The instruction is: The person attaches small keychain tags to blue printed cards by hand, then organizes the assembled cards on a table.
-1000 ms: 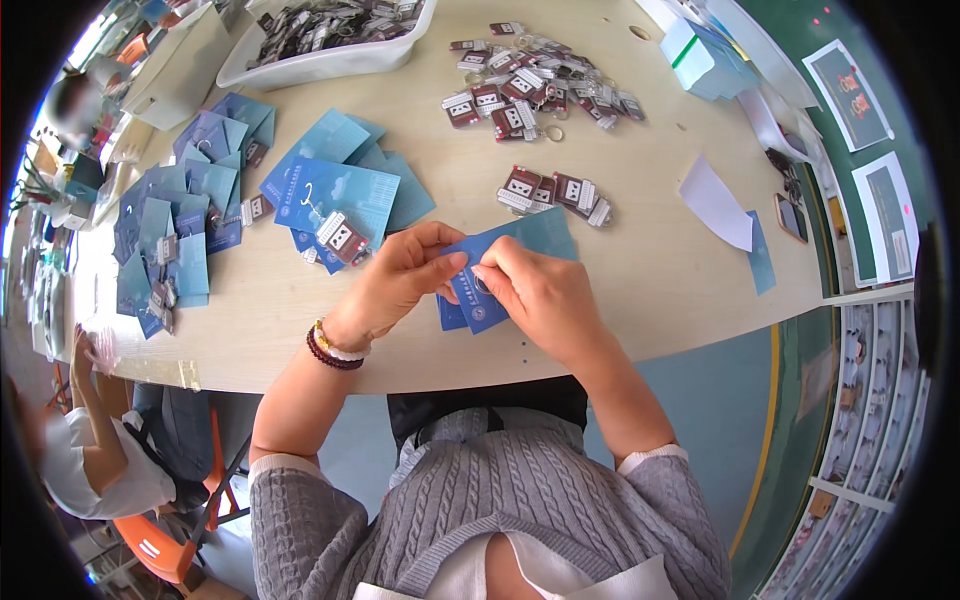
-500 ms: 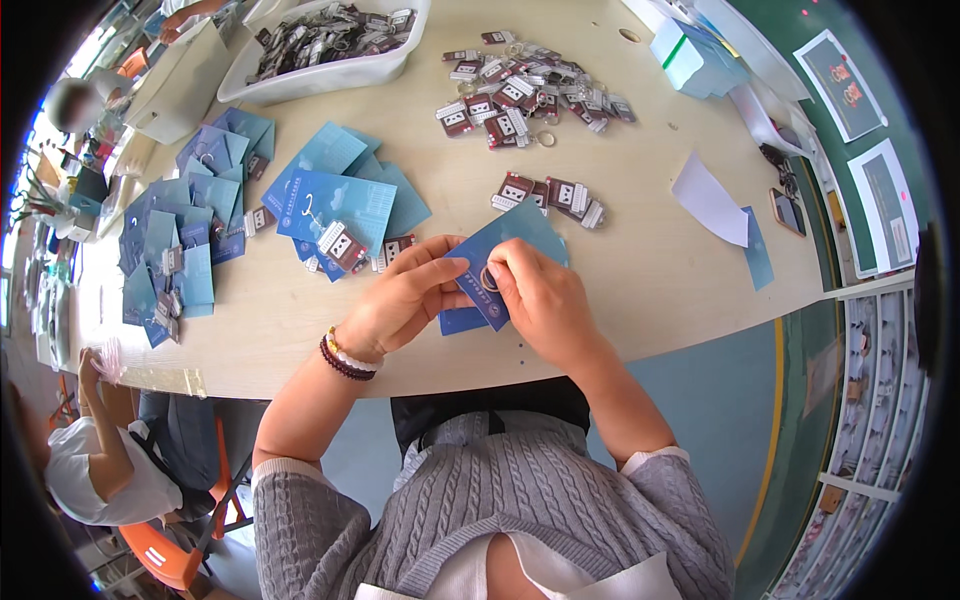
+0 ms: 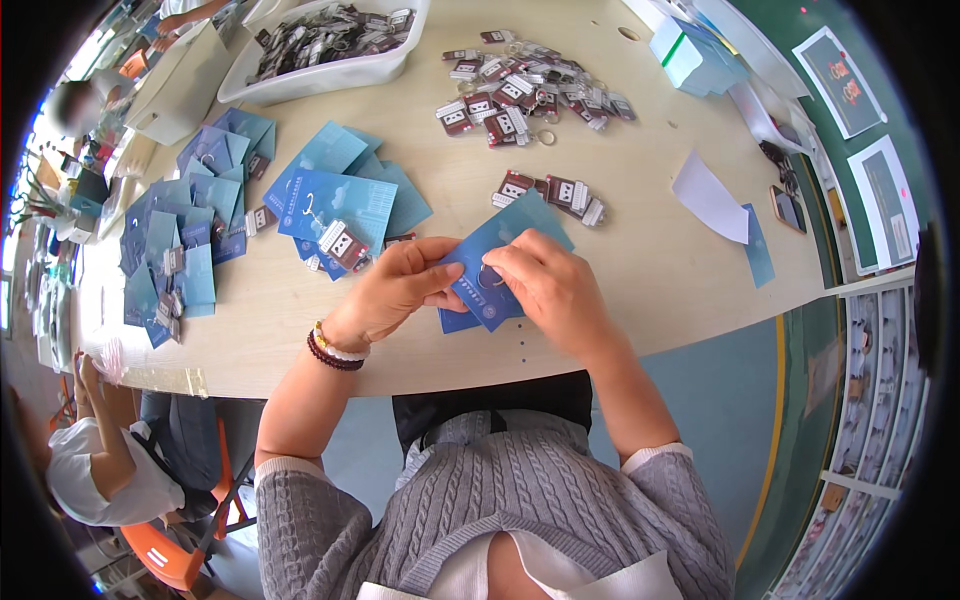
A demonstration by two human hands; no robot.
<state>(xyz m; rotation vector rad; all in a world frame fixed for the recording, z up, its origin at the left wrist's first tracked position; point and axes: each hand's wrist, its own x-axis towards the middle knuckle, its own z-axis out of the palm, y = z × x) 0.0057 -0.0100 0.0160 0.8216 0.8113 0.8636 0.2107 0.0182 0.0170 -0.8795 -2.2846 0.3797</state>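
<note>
Both hands at near table edge (image 3: 640,345): left hand (image 3: 400,290) and right hand (image 3: 550,285) pinch a blue card (image 3: 492,262) between fingertips, just above table; beyond lie loose keychains (image 3: 550,192), stacked blue cards (image 3: 345,195), white tray (image 3: 330,75).

Bare tabletop (image 3: 640,255) lay open at three o'clock of the hands (image 3: 480,285). Blue cards (image 3: 345,195) crowded ten o'clock, small tags (image 3: 550,192) blocked twelve, and a white paper sheet (image 3: 708,196) sat toward two.
</note>
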